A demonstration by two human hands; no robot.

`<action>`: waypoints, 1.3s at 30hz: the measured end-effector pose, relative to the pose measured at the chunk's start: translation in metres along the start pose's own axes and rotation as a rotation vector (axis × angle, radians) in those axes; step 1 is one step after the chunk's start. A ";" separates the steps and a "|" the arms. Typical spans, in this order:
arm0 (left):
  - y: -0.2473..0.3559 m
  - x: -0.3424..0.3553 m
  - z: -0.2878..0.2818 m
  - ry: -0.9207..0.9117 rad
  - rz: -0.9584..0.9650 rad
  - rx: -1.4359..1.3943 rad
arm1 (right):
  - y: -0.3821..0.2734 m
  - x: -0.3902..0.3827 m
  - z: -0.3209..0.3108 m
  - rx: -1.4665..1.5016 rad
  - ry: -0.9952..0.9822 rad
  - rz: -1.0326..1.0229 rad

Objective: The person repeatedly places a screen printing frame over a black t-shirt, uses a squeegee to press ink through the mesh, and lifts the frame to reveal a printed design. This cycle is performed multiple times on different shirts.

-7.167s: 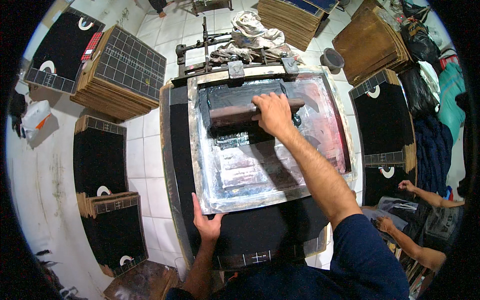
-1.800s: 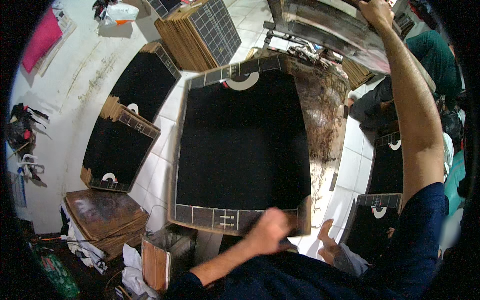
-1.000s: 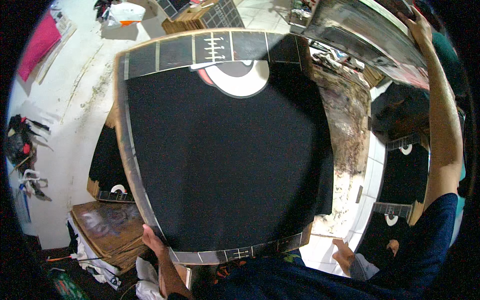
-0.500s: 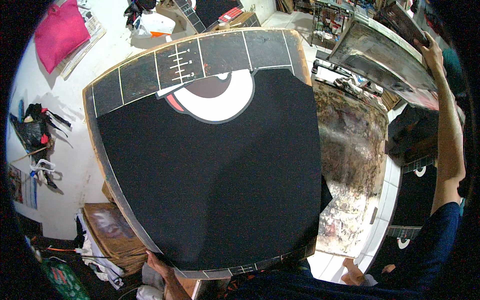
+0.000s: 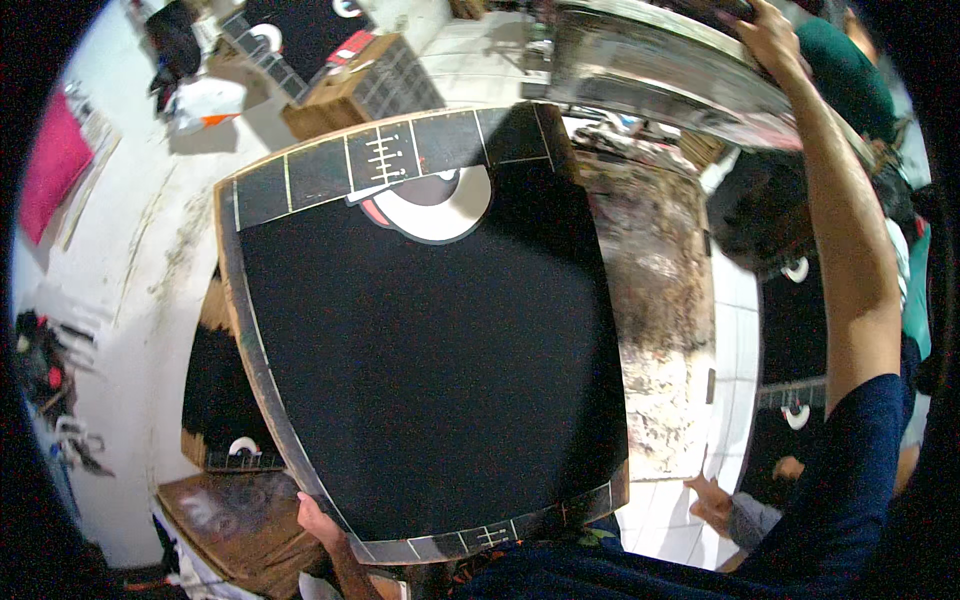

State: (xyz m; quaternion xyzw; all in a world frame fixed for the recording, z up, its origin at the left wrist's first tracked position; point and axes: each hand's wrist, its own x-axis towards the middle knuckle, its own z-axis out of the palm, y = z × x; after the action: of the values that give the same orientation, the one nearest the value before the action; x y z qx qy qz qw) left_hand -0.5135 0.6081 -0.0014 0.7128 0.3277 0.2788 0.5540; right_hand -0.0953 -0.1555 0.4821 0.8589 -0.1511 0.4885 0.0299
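A board (image 5: 300, 182) with white ruled marks along its dark borders lies tilted in front of me. Black fabric (image 5: 420, 350) covers most of it, printed near the far edge with a white half-round motif (image 5: 440, 215) with grey and red parts. My left hand (image 5: 320, 520) grips the board's near left edge, thumb on top and fingers hidden underneath. At the far right, my raised right hand (image 5: 772, 45) is closed round the upper edge of a stained, framed printing screen (image 5: 650, 75), which stands tilted up. Its fingertips are partly hidden.
Right of the board is a paint-stained table (image 5: 660, 350). More boards with black fabric lie at left (image 5: 220, 390), far left (image 5: 300, 40) and right (image 5: 790, 350). A brown stack (image 5: 235, 520) sits at lower left. A person in green (image 5: 850, 80) is at the far right.
The view has shifted, and the board now looks smaller, revealing another board at its left. My right hand and the screen appear higher and farther left. Both hands keep their grips.
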 end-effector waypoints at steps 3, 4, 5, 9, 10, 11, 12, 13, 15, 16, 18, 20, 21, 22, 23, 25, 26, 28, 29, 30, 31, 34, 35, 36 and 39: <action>0.001 0.048 -0.015 -0.169 0.062 -0.080 | -0.095 -0.006 -0.112 0.058 -0.012 0.011; 0.006 0.061 -0.028 -0.202 0.063 -0.075 | -0.124 -0.010 -0.140 0.090 -0.043 -0.005; 0.007 0.069 -0.026 -0.254 0.051 -0.080 | -0.145 -0.009 -0.163 0.061 0.027 -0.054; 0.022 0.074 -0.011 -0.542 -0.054 -0.176 | -0.169 -0.035 -0.187 0.085 -0.052 -0.042; 0.022 0.072 0.001 -0.507 -0.068 -0.133 | -0.170 -0.037 -0.186 0.081 -0.049 -0.041; 0.022 0.070 0.013 -0.531 -0.043 -0.136 | -0.168 -0.039 -0.182 0.106 -0.014 -0.070; 0.020 0.070 0.025 -0.552 -0.017 -0.139 | -0.168 -0.041 -0.180 0.092 -0.012 -0.088; 0.017 0.070 0.036 -0.578 -0.028 -0.106 | -0.166 -0.042 -0.178 0.085 -0.012 -0.103; 0.008 0.077 0.054 -0.544 -0.051 -0.024 | -0.172 -0.045 -0.179 0.105 -0.045 -0.063; 0.004 0.077 0.060 -0.602 -0.050 -0.091 | -0.173 -0.045 -0.183 0.109 -0.047 -0.063; -0.007 0.080 0.062 -0.642 -0.106 -0.026 | -0.180 -0.052 -0.194 0.117 -0.074 -0.052; -0.014 0.081 0.057 -0.685 -0.157 0.020 | -0.187 -0.057 -0.204 0.109 -0.137 -0.021; -0.015 0.081 0.052 -0.678 -0.143 0.077 | -0.191 -0.059 -0.209 0.098 -0.114 -0.032; -0.016 0.079 0.049 -0.694 -0.120 0.111 | -0.192 -0.061 -0.210 0.088 -0.093 -0.042; -0.013 0.077 0.045 -0.697 -0.165 0.184 | -0.193 -0.061 -0.211 0.079 -0.074 -0.056; -0.007 0.072 0.040 -0.759 -0.173 0.120 | -0.191 -0.061 -0.207 0.089 -0.114 -0.026; -0.002 0.070 0.038 -0.753 -0.212 0.119 | -0.190 -0.060 -0.205 0.085 -0.100 -0.025; 0.009 0.065 0.036 -0.821 -0.190 0.060 | -0.188 -0.060 -0.200 0.095 -0.099 -0.032; 0.015 0.064 0.037 -0.828 -0.176 0.054 | -0.189 -0.059 -0.200 0.103 -0.101 -0.037; 0.020 0.064 0.038 -0.875 -0.111 0.026 | -0.190 -0.059 -0.201 0.110 -0.099 -0.039; 0.026 0.065 0.039 -0.911 -0.052 0.019 | -0.192 -0.058 -0.204 0.112 -0.091 -0.041; 0.039 0.072 0.041 -0.982 0.066 0.179 | -0.205 -0.054 -0.219 0.100 -0.108 -0.028; 0.044 0.073 0.042 -0.952 0.103 0.272 | -0.208 -0.050 -0.224 0.096 -0.121 -0.025; 0.047 0.076 0.043 -0.963 0.048 0.265 | -0.210 -0.048 -0.229 0.095 -0.135 -0.021; 0.059 0.074 0.046 -0.888 0.213 0.421 | -0.213 -0.036 -0.233 0.088 -0.120 -0.038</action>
State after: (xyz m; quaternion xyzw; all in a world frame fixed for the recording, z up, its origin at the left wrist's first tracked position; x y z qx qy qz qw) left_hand -0.4228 0.6276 0.0478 0.8883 0.0349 -0.0687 0.4527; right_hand -0.2439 0.1024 0.5936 0.8898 -0.1149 0.4417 -0.0079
